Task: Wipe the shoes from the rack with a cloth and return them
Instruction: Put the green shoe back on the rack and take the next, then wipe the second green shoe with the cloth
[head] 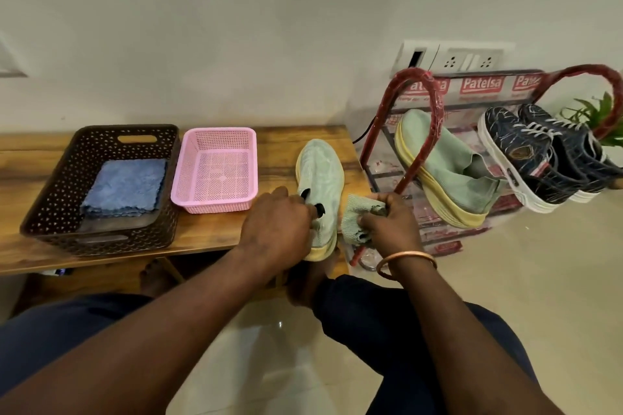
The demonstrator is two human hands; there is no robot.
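A brown wooden counter (279,141) stands by a white wall (236,27), on a shiny pale floor (505,280). The left grip (274,222) curls round the soft green shoe (320,168) lying on the counter, maybe at its opening. The right grip (387,226) squeezes a crumpled green cloth (354,212) beside it.

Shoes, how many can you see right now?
4. One green shoe lies on the table, held by the left hand. A second green shoe leans on the rack. Beside it sit a dark sneaker and another dark sneaker. More may be hidden.
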